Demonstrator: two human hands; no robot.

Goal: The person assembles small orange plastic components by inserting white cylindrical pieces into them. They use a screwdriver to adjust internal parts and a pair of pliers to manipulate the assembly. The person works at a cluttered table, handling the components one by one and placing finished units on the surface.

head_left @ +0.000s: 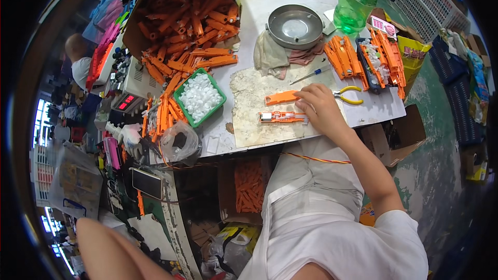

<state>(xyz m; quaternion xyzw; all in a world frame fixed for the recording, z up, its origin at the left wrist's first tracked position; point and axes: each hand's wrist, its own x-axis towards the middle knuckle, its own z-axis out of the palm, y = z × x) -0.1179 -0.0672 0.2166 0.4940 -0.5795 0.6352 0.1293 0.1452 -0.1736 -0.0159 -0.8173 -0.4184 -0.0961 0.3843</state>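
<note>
**Right hand at the flat orange piece**

We see the right hand [322, 106] reaching over a stained board [249, 91] on the white tabletop [252, 6], its fingers at the right end of the flat orange piece [279, 98]. We cannot tell whether the grip is clamped on that piece or merely touching it. Just nearer to us on the board lies an orange housing [282, 117], its open side showing pale parts inside. The left hand is out of view. Beyond the right hand we find a slim blue tool [317, 72]; just to its right sit yellow-handled pliers [353, 101]. Left of the board stands a green basket [223, 97] of small white pieces.
</note>
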